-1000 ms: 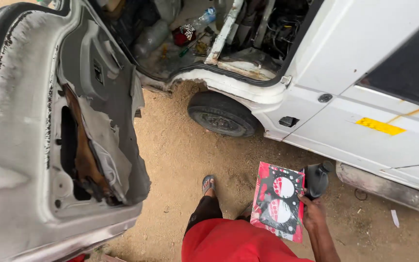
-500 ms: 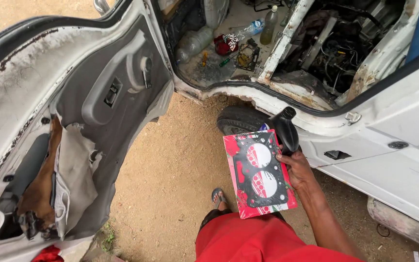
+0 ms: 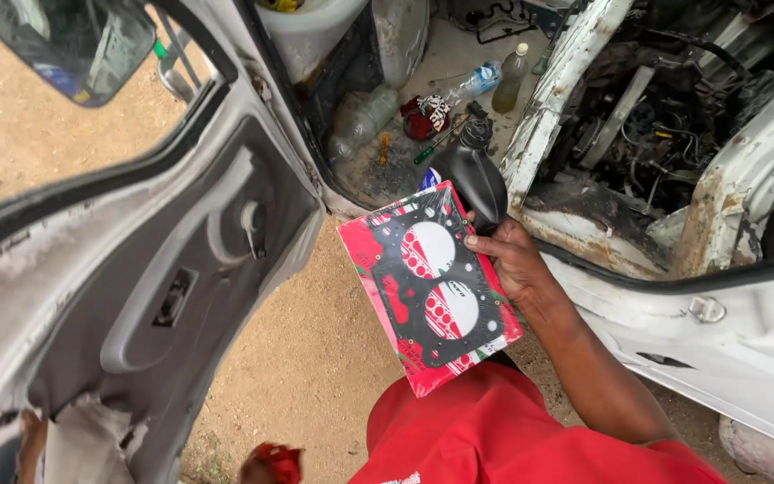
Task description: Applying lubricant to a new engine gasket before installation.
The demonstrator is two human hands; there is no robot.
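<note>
Red flat cardboard gasket pack (image 3: 429, 289) and black plastic bottle (image 3: 477, 177) are clamped together in the right hand (image 3: 514, 262), its grip closed on both. The pack's long axis runs from the cab floor (image 3: 459, 99) toward the body. Left hand out of view.

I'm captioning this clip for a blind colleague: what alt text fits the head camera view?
A person's right hand holds a flat red packet with a black gasket and a black plastic bottle beside a white vehicle's open door. Bottles and a screwdriver litter the cab floor; sandy ground lies below.
</note>
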